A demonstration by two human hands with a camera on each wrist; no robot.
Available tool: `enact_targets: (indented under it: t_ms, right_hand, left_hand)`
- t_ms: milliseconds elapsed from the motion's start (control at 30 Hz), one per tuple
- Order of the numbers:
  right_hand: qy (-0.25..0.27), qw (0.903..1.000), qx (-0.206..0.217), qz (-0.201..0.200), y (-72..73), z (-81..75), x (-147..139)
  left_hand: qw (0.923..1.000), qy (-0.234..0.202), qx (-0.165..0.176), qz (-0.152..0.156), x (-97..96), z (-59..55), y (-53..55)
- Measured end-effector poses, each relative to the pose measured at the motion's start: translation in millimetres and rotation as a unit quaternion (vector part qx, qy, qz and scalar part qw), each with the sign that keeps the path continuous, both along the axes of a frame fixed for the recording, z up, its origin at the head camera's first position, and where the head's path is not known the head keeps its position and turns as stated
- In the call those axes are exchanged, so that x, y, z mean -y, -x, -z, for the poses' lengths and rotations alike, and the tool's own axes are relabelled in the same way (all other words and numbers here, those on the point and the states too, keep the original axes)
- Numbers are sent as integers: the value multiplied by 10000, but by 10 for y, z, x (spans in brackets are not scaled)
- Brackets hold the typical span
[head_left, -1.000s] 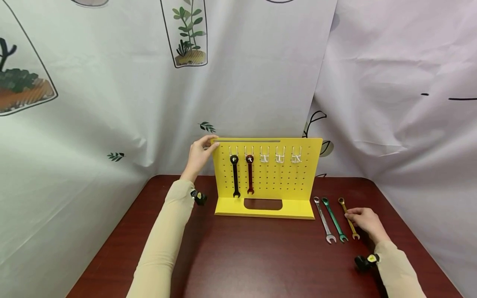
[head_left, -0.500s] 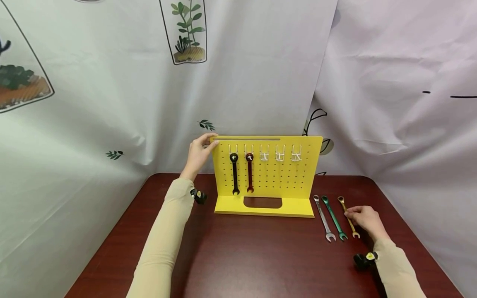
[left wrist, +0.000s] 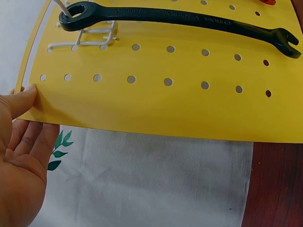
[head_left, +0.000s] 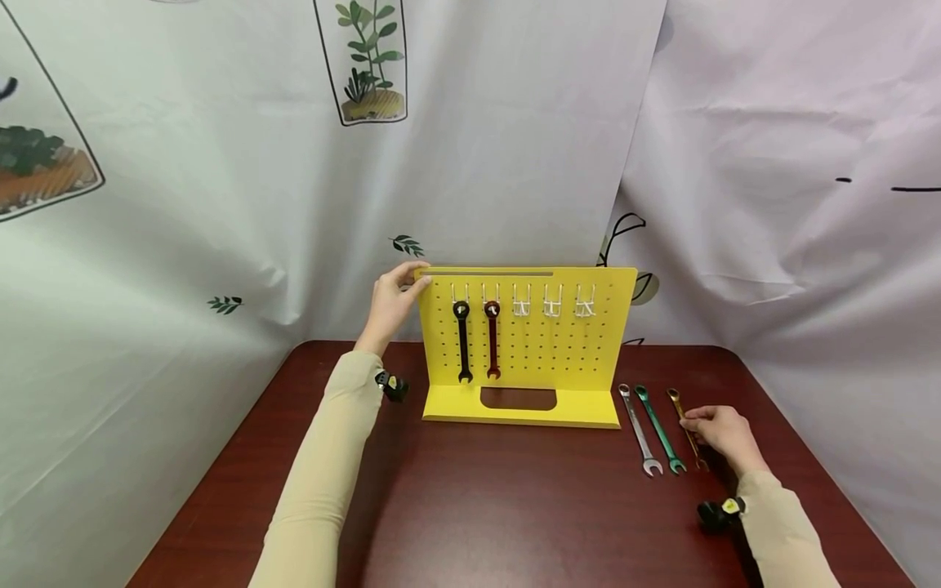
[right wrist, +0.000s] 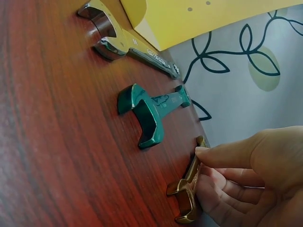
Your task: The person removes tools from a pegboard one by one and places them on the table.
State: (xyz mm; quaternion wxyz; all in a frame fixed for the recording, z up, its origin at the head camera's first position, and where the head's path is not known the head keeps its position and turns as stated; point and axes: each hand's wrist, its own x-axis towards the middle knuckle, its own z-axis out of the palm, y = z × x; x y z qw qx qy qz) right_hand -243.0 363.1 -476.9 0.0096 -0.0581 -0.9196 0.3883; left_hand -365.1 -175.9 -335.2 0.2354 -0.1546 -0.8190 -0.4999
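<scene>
My left hand (head_left: 392,306) pinches the upper left corner of a yellow pegboard (head_left: 559,351), thumb in front and fingers behind. Nearest to it, a black combination wrench (left wrist: 180,18) hangs by its ring end from a white hook; a dark red wrench (head_left: 493,343) hangs beside it. At the right, my right hand (head_left: 724,433) pinches a gold combination wrench (right wrist: 187,189) by its shaft, between thumb and fingers. The gold wrench is tipped on its edge, low at the table. A green wrench (head_left: 661,430) and a silver wrench (head_left: 640,430) lie to its left.
Several white hooks (head_left: 553,307) on the right part of the board carry nothing. The board's base (head_left: 522,420) stands on the dark red-brown table (head_left: 500,498). A printed white curtain (head_left: 507,163) hangs close behind the table and along its sides.
The gold wrench has turned in my right hand, and its open end now looks narrower and darker. My left hand stays on the board's corner. The head view has shifted slightly.
</scene>
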Motion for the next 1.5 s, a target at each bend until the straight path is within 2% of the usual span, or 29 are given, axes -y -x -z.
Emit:
enact_targets:
  t_ms: [700,1000,1300,1500]
  right_hand:
    - [-42,10000,44,29,11,13,-20]
    - [-319,9989,-354,34,7,-21,18]
    - [-56,9976,-665,-164,46,-123,196]
    - [369,9958,-749,-373,82,-191,362]
  left_hand:
    - [10000,37,-46,44,-7,-8,-9]
    - [10000,63,-66,-21,-2,-12,-11]
    - [9999,66,-79,-29,-3,-18,-5]
    - [10000,70,-27,-47,-3,-7,-11]
